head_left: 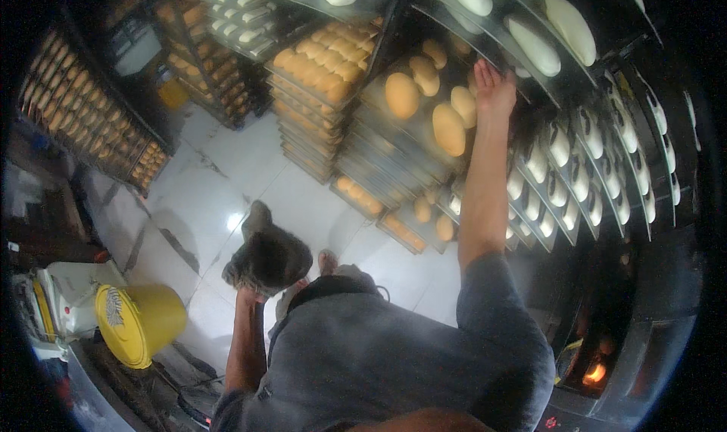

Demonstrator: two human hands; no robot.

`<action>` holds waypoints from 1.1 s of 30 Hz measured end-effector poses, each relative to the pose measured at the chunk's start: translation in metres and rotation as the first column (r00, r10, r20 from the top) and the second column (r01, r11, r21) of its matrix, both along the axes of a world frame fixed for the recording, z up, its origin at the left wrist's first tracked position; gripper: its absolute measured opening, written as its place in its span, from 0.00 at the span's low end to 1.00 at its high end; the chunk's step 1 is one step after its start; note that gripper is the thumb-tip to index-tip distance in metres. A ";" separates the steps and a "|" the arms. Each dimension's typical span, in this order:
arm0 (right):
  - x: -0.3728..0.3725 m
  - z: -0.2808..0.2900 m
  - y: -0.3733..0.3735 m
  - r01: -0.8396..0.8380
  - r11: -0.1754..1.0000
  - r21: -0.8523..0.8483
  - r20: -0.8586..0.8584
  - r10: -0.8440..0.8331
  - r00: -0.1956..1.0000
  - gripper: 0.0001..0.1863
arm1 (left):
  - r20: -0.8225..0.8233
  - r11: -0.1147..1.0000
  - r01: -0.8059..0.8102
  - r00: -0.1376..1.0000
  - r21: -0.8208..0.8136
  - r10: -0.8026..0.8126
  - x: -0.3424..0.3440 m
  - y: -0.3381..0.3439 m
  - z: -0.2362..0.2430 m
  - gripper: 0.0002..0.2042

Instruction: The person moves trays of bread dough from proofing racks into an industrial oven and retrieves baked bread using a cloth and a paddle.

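My left hand [250,292] is closed on a dark, thick cloth bundle [265,254], which covers most of its fingers. My raised right hand [494,90] has its fingers curled at the edge of a metal tray [471,37] on a rack of pale, elongated dough pieces [535,47]. Just left of that hand is a tray of large golden buns [448,131], atop stacked trays. More pale dough [558,144] sits on sloping racks to the right.
Tray stacks of browned rolls [322,61] and racks [91,106] surround the tiled floor [204,152]. A yellow bucket [140,330] stands lower left beside a white container [76,288]. A dark oven [644,341] with visible flame [594,371] is lower right.
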State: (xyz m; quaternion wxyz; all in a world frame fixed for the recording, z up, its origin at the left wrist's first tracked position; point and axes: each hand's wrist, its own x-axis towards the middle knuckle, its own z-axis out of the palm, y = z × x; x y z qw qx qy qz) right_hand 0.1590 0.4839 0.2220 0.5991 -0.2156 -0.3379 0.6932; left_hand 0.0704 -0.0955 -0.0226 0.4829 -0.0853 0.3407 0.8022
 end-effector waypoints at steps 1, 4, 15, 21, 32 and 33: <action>-0.003 -0.002 -0.007 0.017 1.000 -0.004 0.015 -0.017 1.000 0.18 | -0.009 1.000 0.001 1.000 0.015 -0.001 -0.008 0.010 0.003 0.22; -0.005 -0.010 -0.016 0.051 0.999 0.010 0.049 -0.051 0.998 0.19 | -0.005 0.996 0.025 1.000 0.087 -0.024 -0.029 0.048 0.011 0.23; 0.004 0.001 -0.016 0.093 0.992 0.081 0.093 -0.100 0.991 0.18 | -0.016 0.999 0.034 0.999 0.037 -0.034 -0.018 0.033 -0.039 0.26; 0.015 0.007 -0.142 0.090 0.996 0.021 0.190 -0.093 0.977 0.18 | -0.277 0.999 0.012 0.960 -0.051 -0.026 -0.066 0.048 -0.006 0.25; 0.023 0.021 -0.345 0.001 0.990 -0.143 0.132 0.018 0.991 0.15 | -0.770 0.969 -0.115 -0.590 -0.219 -0.244 -0.116 0.223 0.278 0.20; 0.024 0.023 -0.360 0.022 0.987 -0.158 0.128 -0.002 0.992 0.14 | -0.735 0.960 -0.127 -0.621 -0.251 -0.274 -0.115 0.217 0.280 0.19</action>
